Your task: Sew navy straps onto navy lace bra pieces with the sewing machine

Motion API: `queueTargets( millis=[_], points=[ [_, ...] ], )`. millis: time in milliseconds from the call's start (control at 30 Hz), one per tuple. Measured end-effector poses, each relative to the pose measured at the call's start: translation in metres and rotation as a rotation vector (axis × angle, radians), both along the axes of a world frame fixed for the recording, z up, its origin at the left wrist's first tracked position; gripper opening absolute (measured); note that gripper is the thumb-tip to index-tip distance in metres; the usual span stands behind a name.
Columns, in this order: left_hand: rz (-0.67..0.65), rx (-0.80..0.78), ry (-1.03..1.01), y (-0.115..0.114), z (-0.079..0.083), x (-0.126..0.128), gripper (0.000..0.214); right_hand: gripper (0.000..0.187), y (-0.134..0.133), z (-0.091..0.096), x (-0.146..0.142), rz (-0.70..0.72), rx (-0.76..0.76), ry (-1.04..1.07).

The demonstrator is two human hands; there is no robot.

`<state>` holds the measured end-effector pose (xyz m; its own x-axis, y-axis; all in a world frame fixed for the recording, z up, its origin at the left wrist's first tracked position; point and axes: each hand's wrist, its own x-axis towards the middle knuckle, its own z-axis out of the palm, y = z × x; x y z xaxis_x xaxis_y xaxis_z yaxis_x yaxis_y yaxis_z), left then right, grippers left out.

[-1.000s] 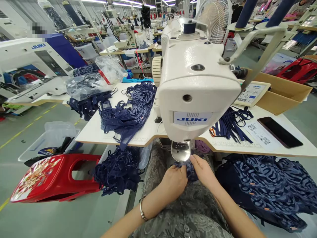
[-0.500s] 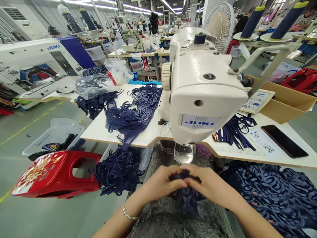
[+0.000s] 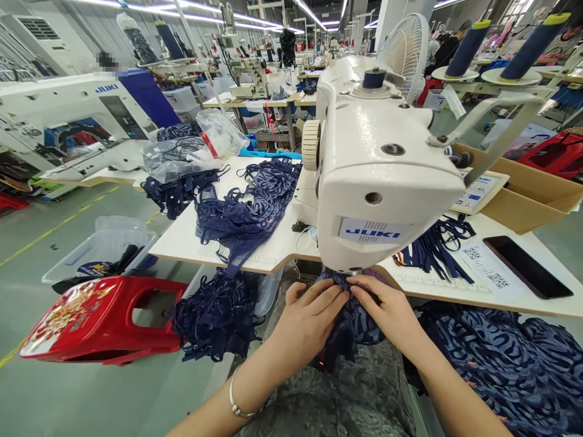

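A white JUKI sewing machine (image 3: 378, 176) stands on the white table (image 3: 182, 233) right in front of me. Under its head lies a navy patterned fabric piece (image 3: 353, 318). My left hand (image 3: 307, 318) presses on the fabric's left side with its fingers stretched toward the needle. My right hand (image 3: 392, 312) lies on the fabric's right side, fingers also extended and fingertips almost meeting the left hand's. The needle area is hidden by the machine head. A bracelet sits on my left wrist.
A heap of navy pieces (image 3: 246, 209) lies on the table's left half, more hang below (image 3: 218, 309). Navy straps (image 3: 432, 243), a phone (image 3: 528, 258) and a cardboard box (image 3: 528, 194) lie right. A red stool (image 3: 100, 318) and plastic bin (image 3: 104, 249) stand left.
Both hands moved the navy piece from my lap up and forward under the machine head; the fingers went from bunched around the fabric to flattened on it.
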<state>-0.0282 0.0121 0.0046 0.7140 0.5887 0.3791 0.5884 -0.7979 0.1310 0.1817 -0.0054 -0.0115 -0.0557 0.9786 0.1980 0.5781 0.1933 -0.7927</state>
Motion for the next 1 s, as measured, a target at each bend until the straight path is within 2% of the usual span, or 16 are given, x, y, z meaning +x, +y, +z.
queueTargets(
  millis=[67, 167, 333, 467, 700, 1000],
  points=[
    [0.023, -0.008, 0.014, 0.0, 0.002, 0.003, 0.035, 0.028, 0.004, -0.001, 0.001, -0.045, -0.14, 0.146],
    [0.079, 0.006, 0.035, 0.001, 0.005, 0.008, 0.032, 0.025, 0.012, 0.001, 0.001, -0.076, -0.186, 0.232],
    [0.175, 0.059, 0.09, 0.001, 0.007, 0.016, 0.033, 0.018, 0.024, 0.008, 0.002, -0.106, -0.152, 0.091],
    [0.211, 0.122, 0.123, 0.001, 0.007, 0.02, 0.035, 0.018, 0.033, 0.007, 0.004, -0.097, -0.141, 0.061],
    [0.231, 0.145, 0.146, 0.001, 0.007, 0.025, 0.033, 0.025, 0.04, 0.0, 0.008, -0.074, -0.133, 0.044],
    [0.244, 0.16, 0.176, -0.003, 0.012, 0.027, 0.035, 0.023, 0.039, 0.005, 0.009, -0.085, -0.185, -0.027]
  ],
)
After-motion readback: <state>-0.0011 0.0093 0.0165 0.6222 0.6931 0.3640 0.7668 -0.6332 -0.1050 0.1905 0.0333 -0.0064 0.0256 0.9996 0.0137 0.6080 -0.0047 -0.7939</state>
